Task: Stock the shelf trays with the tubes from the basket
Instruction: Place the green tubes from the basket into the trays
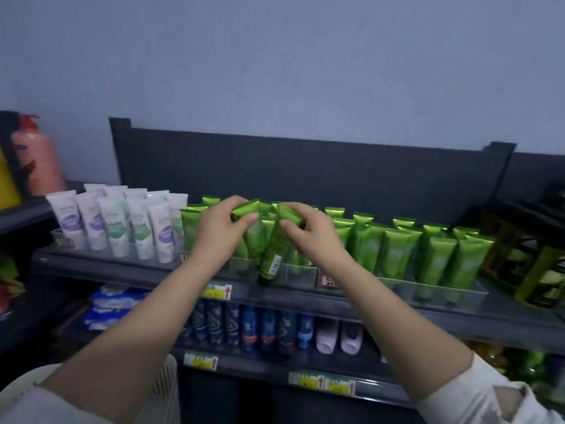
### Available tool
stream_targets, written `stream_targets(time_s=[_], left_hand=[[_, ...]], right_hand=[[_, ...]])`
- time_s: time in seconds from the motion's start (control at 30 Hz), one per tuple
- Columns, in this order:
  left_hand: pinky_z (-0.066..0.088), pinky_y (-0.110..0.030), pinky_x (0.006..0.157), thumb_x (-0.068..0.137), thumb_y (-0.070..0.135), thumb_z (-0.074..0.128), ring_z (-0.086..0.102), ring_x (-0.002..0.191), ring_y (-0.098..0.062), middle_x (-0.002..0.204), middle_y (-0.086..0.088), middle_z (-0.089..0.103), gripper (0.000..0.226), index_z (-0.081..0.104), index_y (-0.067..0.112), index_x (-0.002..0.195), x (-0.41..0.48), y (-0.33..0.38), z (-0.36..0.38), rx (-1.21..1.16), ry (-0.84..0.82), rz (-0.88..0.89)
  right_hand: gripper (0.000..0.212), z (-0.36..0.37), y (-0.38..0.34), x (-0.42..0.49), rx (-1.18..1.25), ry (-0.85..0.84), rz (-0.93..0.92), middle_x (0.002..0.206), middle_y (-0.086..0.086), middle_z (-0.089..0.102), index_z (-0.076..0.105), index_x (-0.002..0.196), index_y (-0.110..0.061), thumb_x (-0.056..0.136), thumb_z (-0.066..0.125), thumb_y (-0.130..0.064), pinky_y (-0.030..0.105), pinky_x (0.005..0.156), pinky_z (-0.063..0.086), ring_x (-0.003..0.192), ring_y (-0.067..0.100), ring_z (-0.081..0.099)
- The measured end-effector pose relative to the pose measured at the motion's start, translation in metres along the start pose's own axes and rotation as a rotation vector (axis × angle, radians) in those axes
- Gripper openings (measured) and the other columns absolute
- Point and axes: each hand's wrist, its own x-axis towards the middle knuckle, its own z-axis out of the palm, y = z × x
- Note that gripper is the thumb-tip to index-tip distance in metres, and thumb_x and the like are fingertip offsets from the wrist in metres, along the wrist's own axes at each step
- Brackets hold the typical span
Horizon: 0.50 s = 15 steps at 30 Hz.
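Note:
Shiny green tubes (394, 252) stand cap-down in clear shelf trays (301, 276) across the top shelf. My left hand (218, 229) pinches the crimped top of one green tube (253, 237) standing in the middle tray. My right hand (312, 232) grips the top of another green tube (273, 258), which tilts with its dark cap hanging over the tray's front edge. The two hands are close together, almost touching. A white slatted basket (163, 381) shows partly behind my left forearm at the bottom.
White tubes with purple and green labels (119, 224) fill a tray at the left. Dark green bottles (538, 280) stand at the right. Blue spray cans (250, 328) and white bottles (336, 336) line the shelf below. An orange pump bottle (38, 160) stands far left.

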Motion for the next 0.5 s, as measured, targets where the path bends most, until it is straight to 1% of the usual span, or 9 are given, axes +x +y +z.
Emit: stream_targets(time_s=[0.07,0.1,0.13,0.2,0.23,0.3,0.33,0.4,0.5], left_hand=[[0.040,-0.025,0.068,0.083,0.019,0.068,0.058,0.077,-0.015,0.086,0.001,0.066,0.015,0.067,0.013,0.097,0.001,0.016,0.012,-0.016,-0.025,0.032],[0.041,-0.026,0.069,0.083,0.019,0.068,0.058,0.076,-0.016,0.085,0.001,0.066,0.014,0.067,0.013,0.096,0.002,0.023,0.017,-0.027,-0.035,0.042],[0.042,-0.027,0.069,0.083,0.018,0.068,0.057,0.074,-0.016,0.083,0.001,0.066,0.013,0.067,0.013,0.095,0.003,0.029,0.022,-0.037,-0.044,0.054],[0.042,-0.027,0.068,0.083,0.018,0.069,0.056,0.069,-0.015,0.079,0.001,0.064,0.011,0.067,0.014,0.092,0.007,0.040,0.030,-0.042,-0.059,0.085],[0.042,-0.026,0.065,0.083,0.018,0.068,0.054,0.065,-0.012,0.076,0.002,0.063,0.009,0.066,0.016,0.091,0.010,0.045,0.034,-0.037,-0.065,0.102],[0.040,-0.018,0.062,0.083,0.019,0.068,0.050,0.060,-0.005,0.072,0.004,0.061,0.007,0.065,0.018,0.090,0.018,0.053,0.037,-0.029,-0.064,0.126],[0.041,-0.018,0.062,0.083,0.019,0.068,0.050,0.059,-0.005,0.071,0.004,0.061,0.008,0.066,0.018,0.090,0.024,0.056,0.037,-0.031,-0.059,0.133],[0.046,-0.027,0.066,0.083,0.020,0.068,0.054,0.063,-0.013,0.073,0.002,0.062,0.008,0.067,0.019,0.091,0.037,0.059,0.033,-0.049,-0.048,0.138],[0.047,-0.030,0.069,0.084,0.020,0.067,0.058,0.073,-0.020,0.080,-0.001,0.065,0.009,0.066,0.019,0.092,0.060,0.058,0.020,-0.067,-0.016,0.145]], right_hand=[[0.036,-0.021,0.004,-0.004,0.009,0.033,0.008,0.077,-0.006,0.066,0.059,0.125,-0.018,0.089,0.059,-0.016,0.023,0.059,0.041,0.048,0.004,0.046],[0.041,-0.030,0.006,-0.006,0.017,0.048,0.014,0.080,0.002,0.069,0.055,0.129,-0.022,0.089,0.058,-0.015,0.024,0.058,0.041,0.048,0.009,0.044],[0.045,-0.039,0.007,-0.007,0.016,0.058,0.022,0.073,0.006,0.068,0.052,0.133,-0.025,0.089,0.057,-0.015,0.024,0.056,0.041,0.047,0.013,0.042],[0.050,-0.055,0.007,-0.009,0.005,0.079,0.035,0.057,0.006,0.055,0.049,0.134,-0.034,0.089,0.054,-0.012,0.024,0.052,0.042,0.048,0.017,0.042],[0.049,-0.062,0.005,-0.009,0.014,0.089,0.036,0.056,0.007,0.053,0.052,0.129,-0.036,0.088,0.052,-0.010,0.022,0.049,0.043,0.047,0.019,0.043],[0.038,-0.074,-0.001,-0.005,0.050,0.111,0.027,0.067,0.013,0.063,0.062,0.110,-0.032,0.086,0.048,-0.006,0.021,0.042,0.042,0.045,0.020,0.047],[0.030,-0.078,-0.003,0.000,0.069,0.125,0.033,0.071,0.012,0.065,0.065,0.099,-0.027,0.086,0.048,-0.005,0.022,0.041,0.042,0.044,0.021,0.050],[0.019,-0.084,-0.008,0.014,0.122,0.147,0.066,0.064,0.004,0.062,0.065,0.083,-0.018,0.086,0.051,-0.006,0.024,0.042,0.044,0.042,0.019,0.053],[0.009,-0.086,-0.020,0.039,0.272,0.125,0.099,0.058,0.001,0.060,0.065,0.080,-0.014,0.085,0.062,-0.007,0.025,0.046,0.048,0.043,0.015,0.056]])
